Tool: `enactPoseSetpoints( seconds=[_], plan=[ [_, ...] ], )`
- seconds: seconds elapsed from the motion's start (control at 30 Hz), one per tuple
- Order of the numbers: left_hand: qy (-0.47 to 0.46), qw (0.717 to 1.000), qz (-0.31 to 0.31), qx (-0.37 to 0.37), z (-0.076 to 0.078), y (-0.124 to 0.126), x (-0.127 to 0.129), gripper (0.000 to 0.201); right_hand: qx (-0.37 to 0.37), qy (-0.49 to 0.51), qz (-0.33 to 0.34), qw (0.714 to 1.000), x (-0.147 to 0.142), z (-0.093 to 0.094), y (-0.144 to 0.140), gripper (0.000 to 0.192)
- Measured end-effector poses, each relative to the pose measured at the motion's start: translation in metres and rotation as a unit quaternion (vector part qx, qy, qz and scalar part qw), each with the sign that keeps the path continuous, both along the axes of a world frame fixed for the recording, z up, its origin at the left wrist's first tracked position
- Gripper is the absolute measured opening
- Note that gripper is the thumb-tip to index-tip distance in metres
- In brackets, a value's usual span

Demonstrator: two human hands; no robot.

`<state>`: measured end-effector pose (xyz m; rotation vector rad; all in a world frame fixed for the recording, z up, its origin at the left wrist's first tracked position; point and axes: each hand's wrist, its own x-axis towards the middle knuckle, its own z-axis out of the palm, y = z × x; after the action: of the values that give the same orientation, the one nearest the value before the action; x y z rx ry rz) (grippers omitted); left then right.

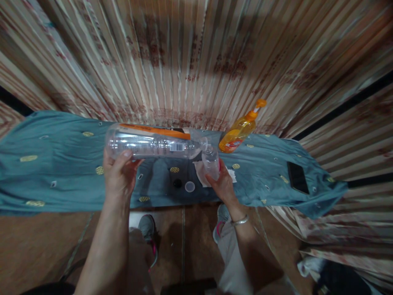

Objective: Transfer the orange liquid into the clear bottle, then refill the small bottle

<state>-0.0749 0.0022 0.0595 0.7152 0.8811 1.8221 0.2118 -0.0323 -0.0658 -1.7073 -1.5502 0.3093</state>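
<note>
My left hand (121, 170) is wrapped round the base end of a large clear plastic bottle (150, 145) with an orange-edged label. The bottle lies level in the air, its neck pointing right. In my right hand (223, 184) is a small clear plastic bottle (210, 162), held with its top close under the large bottle's mouth. Whether the two mouths touch, I cannot tell. Below them on the cloth are a black cap (177, 183) and a translucent round lid (190, 187). A piece of white tissue (201, 174) lies partly behind my right hand.
A pump bottle of yellow-orange liquid (238, 135) stands at the back, right of the small bottle. A black phone (297, 177) lies at the right on the teal patterned cloth (70, 164). Striped curtains (172, 61) hang behind and to the right.
</note>
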Motion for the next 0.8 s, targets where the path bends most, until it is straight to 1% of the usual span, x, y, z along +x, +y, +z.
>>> enactPoseSetpoints(
  seconds=[0.13,0.27,0.47,0.63,0.8],
  plan=[
    [0.002,1.000,0.003,0.014,0.0011,0.0000,0.0012,0.055,-0.001,0.001,0.000,1.000,-0.0003,-0.0008,-0.0003,0.080],
    [0.001,1.000,0.004,0.009,0.0006,0.0006,0.0008,0.059,-0.010,0.009,-0.006,1.000,-0.0009,0.0004,-0.0006,0.080],
    [0.002,1.000,0.005,0.004,0.0003,0.0009,0.0004,0.057,0.006,0.009,0.001,1.000,-0.0005,0.0001,-0.0005,0.078],
    [0.002,1.000,0.008,0.005,0.0007,0.0005,0.0018,0.060,0.005,0.005,0.002,1.000,0.0004,-0.0003,-0.0003,0.079],
    [0.009,1.000,-0.001,0.008,0.0002,0.0003,0.0011,0.056,0.001,-0.002,0.007,1.000,0.0010,-0.0004,-0.0005,0.080]
  ],
)
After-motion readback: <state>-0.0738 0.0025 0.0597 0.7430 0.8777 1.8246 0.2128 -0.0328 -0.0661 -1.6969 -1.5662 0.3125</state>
